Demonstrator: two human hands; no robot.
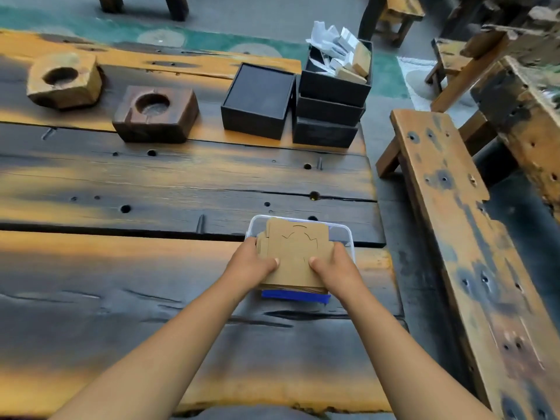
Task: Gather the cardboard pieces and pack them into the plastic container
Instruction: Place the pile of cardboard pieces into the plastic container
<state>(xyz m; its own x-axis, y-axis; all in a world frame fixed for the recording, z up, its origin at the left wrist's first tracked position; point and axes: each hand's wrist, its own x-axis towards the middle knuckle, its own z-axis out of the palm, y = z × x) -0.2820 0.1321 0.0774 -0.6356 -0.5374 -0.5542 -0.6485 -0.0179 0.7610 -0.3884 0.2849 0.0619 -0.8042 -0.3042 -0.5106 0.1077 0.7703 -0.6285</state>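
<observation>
no legible writing anywhere. left hand (253, 262) and right hand (335, 266) clamp a stack of flat brown cardboard pieces (295, 256) from both sides, thumbs pressed on top, over a clear plastic container (348, 234) near the right edge of the wooden table (151, 183). a blue strip (295, 296) shows beneath. open planks lie to the left; black boxes (328, 116) stand well apart.

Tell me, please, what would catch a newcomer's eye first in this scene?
First, both hands, the left hand and right hand, pressing a stack of cardboard pieces over a clear plastic container near the table's right edge. Behind stand two hollowed wooden blocks and black boxes.
</observation>
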